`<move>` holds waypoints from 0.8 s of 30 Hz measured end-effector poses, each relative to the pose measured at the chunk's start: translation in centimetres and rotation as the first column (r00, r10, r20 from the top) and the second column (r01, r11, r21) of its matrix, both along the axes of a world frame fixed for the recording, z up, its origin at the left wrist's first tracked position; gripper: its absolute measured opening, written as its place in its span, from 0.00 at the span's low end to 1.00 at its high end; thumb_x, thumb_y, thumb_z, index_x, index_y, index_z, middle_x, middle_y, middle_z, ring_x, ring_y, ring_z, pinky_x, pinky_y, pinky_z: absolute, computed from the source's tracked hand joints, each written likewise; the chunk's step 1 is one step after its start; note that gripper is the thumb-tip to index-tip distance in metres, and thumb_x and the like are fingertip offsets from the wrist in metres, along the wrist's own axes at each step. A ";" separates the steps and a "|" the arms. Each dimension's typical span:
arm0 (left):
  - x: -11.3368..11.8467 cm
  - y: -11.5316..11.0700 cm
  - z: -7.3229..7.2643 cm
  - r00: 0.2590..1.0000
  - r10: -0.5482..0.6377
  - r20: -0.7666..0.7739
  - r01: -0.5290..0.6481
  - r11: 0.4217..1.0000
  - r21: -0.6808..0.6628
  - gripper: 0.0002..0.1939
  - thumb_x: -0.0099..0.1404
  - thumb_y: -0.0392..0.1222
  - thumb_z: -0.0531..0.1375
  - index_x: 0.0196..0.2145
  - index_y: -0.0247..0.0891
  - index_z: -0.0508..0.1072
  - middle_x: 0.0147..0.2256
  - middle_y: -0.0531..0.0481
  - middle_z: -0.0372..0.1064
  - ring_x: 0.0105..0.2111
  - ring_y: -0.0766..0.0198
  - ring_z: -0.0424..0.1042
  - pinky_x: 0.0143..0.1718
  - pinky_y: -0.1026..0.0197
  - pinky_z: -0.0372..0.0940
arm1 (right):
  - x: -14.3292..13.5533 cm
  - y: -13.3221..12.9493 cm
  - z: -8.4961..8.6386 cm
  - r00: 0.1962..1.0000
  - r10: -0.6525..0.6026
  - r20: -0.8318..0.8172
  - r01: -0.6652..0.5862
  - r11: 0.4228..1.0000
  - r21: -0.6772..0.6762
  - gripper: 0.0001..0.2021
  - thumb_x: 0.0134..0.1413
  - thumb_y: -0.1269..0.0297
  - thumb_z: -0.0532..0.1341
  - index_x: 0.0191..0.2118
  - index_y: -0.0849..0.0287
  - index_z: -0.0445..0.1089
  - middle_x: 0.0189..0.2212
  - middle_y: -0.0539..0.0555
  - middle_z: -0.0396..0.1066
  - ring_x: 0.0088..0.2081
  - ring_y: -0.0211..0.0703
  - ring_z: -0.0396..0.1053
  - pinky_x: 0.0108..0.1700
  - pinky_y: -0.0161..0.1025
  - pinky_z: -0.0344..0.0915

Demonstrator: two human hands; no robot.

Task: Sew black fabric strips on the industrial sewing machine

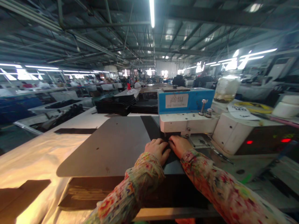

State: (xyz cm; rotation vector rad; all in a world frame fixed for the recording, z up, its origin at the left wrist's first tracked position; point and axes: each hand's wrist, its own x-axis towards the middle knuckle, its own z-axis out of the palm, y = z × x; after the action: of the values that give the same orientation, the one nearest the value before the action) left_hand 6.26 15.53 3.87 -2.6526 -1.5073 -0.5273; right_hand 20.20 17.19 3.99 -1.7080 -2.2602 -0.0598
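A long black strip [149, 127] of flat material, leather-like in look, lies across the grey metal plate [105, 146] and runs beneath my hands. My left hand [158, 150] is closed on the strip, fingers bent over it and thumb toward the right. Close beside it, my right hand [179, 145] grips the strip's edge with its fingertips, just below the head of the blue and white machine [187, 123]. The fingertips of both hands almost meet. What lies under my fingers is partly hidden by the hands and the machine head.
Stacks of black sheets [115, 104] stand behind the plate. Brown pieces [25, 196] lie at the left on the pale table cover. To the right are a clear jar [226, 88], a yellow coil [255, 107] and a control box [249, 133] with red lights.
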 end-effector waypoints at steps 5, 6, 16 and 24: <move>-0.2 0.0 0.0 1.000 -0.015 0.008 0.015 1.000 0.003 0.14 0.58 0.49 0.49 0.41 0.47 0.65 0.40 0.54 0.62 0.40 0.59 0.60 0.40 0.55 0.59 | -0.1 -0.1 0.1 1.000 -0.014 0.019 0.015 1.000 -0.013 0.08 0.53 0.67 0.50 0.35 0.59 0.65 0.32 0.54 0.68 0.34 0.39 0.66 0.32 0.32 0.56; -0.2 0.0 0.0 1.000 -0.011 0.008 0.011 1.000 0.002 0.14 0.58 0.49 0.49 0.41 0.47 0.65 0.40 0.54 0.62 0.40 0.59 0.60 0.40 0.55 0.59 | -0.2 -0.1 0.2 1.000 -0.016 0.025 0.016 1.000 -0.014 0.08 0.53 0.67 0.50 0.34 0.59 0.65 0.32 0.54 0.68 0.34 0.39 0.66 0.32 0.32 0.56; -0.4 1.2 0.6 0.997 0.052 -0.065 -0.057 0.995 -0.079 0.14 0.56 0.39 0.49 0.41 0.46 0.65 0.42 0.53 0.61 0.42 0.61 0.60 0.42 0.59 0.59 | -0.6 -0.2 0.8 0.997 -0.039 0.069 0.040 0.999 -0.011 0.09 0.54 0.67 0.48 0.32 0.60 0.64 0.31 0.54 0.68 0.32 0.40 0.67 0.29 0.32 0.57; -0.8 3.3 0.5 0.990 0.078 -0.114 -0.086 0.994 -0.061 0.14 0.56 0.38 0.48 0.39 0.45 0.66 0.42 0.53 0.62 0.41 0.60 0.61 0.38 0.59 0.61 | -0.6 0.0 0.4 0.998 -0.031 0.055 0.031 1.000 0.001 0.09 0.54 0.68 0.48 0.33 0.60 0.64 0.31 0.55 0.67 0.31 0.41 0.66 0.29 0.33 0.57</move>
State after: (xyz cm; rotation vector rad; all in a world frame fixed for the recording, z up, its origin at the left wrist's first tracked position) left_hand 5.42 18.82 4.32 -2.6052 -1.6196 -0.3234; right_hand 19.65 17.24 4.41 -1.7622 -2.2725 -0.1150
